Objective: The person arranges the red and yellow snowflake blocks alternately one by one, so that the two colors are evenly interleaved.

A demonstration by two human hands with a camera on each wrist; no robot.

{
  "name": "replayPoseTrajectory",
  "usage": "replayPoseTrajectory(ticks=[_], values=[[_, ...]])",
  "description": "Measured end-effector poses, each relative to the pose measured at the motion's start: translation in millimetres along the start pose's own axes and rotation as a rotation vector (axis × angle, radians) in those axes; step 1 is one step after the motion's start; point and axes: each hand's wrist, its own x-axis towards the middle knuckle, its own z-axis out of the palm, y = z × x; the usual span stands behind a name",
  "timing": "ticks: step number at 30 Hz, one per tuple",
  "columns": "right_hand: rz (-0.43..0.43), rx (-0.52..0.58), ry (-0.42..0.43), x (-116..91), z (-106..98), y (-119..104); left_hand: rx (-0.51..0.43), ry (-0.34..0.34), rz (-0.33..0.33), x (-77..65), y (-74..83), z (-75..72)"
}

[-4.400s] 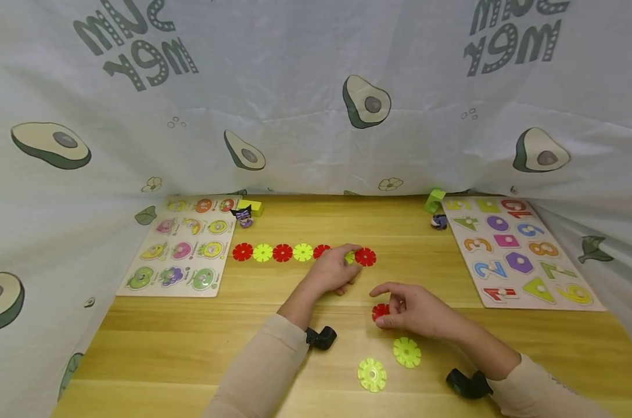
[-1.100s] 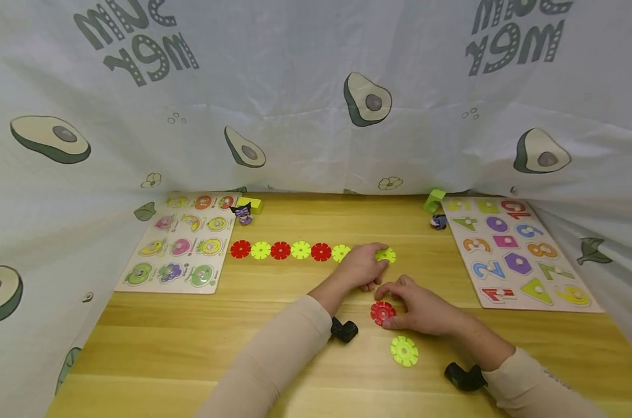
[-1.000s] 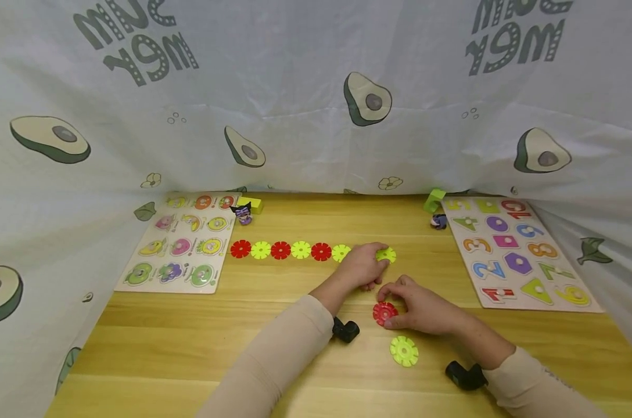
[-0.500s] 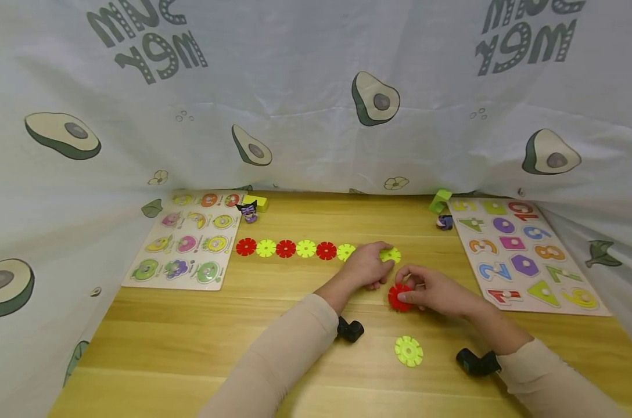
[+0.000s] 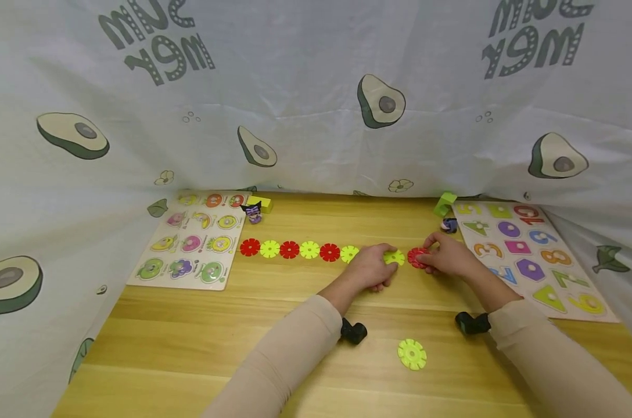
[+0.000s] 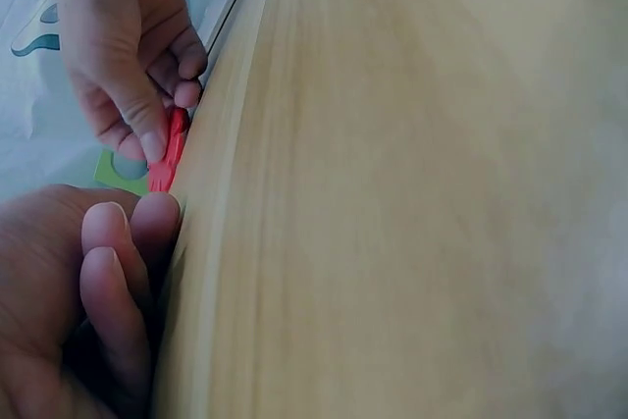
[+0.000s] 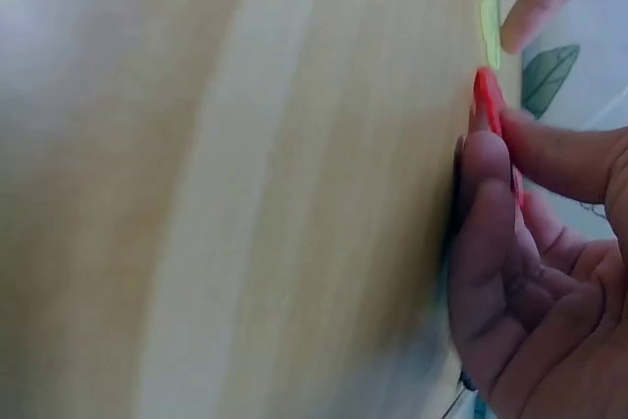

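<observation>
A row of notched plastic discs, red and yellow in turn, crosses the table, from a red disc (image 5: 250,247) on the left to a yellow disc (image 5: 396,258). My left hand (image 5: 367,268) lies over part of the row, its index finger and thumb at opposite edges of that last yellow disc. Just right of it, my right hand (image 5: 449,255) pinches another red disc (image 5: 417,257) between thumb and fingers. In the right wrist view this red disc (image 7: 488,95) is tilted, close to the yellow disc (image 7: 488,22). My left hand hides whatever lies under it.
One loose yellow disc (image 5: 412,354) lies nearer the front. A fruit puzzle board (image 5: 227,284) is at left, a number puzzle board (image 5: 551,310) at right, partly under the right forearm. Small figurines (image 5: 252,213) and green blocks (image 5: 444,204) stand at the back, before a hanging cloth (image 5: 316,116).
My right hand has lifted the red disc from the front and carried it back and right to the row's end. Earlier, the left hand moved right onto a newly added yellow disc.
</observation>
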Motion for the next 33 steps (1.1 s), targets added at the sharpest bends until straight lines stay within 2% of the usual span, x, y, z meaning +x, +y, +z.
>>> replayPoseTrajectory(ticks=[8, 14, 18, 25, 28, 33], values=[[0.015, -0.074, -0.005, 4.7, 1.4, 5.3, 0.008, -0.003, 0.001, 0.4, 1.3, 1.9], [-0.025, 0.064, -0.049, -5.3, 0.0, 16.2, 0.027, -0.008, -0.004, 0.8, -0.4, 4.6], [-0.111, 0.117, -0.095, -27.1, 9.9, 20.6, 0.048, -0.004, 0.001, 3.0, -3.3, 6.1], [-0.304, 0.038, -0.293, -80.8, 39.5, 11.9, 0.054, 0.018, 0.038, -1.7, -3.6, 5.7], [-0.359, 0.031, -0.377, -95.8, 48.7, 7.9, 0.011, 0.004, 0.049, -5.4, 0.2, 9.4], [-0.458, -0.033, -0.386, -103.7, 55.8, 4.2, -0.084, -0.043, 0.067, -2.7, 15.5, 24.0]])
